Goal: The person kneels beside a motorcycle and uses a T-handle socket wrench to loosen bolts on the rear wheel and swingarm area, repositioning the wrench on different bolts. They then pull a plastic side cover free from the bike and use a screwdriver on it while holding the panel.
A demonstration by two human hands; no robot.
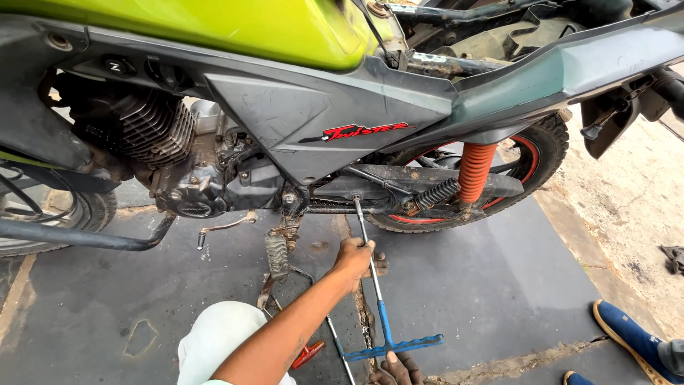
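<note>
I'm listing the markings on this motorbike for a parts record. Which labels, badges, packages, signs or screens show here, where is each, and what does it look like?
Side-panel decal: on the grey side cover below the green tank, a slanted red script strip with a pale outline and a black tail.
Small round badge: on the dark panel at upper left, a black disc with one pale mark.
No packages, signs or screens in view.

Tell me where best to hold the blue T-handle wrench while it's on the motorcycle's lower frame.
Take the blue crossbar from below, nearest you; it lies across the shaft, giving turning leverage. Steady the bare steel shaft midway from the left side, where the left hand already wraps it; the right hand sits beside the crossbar.
</note>
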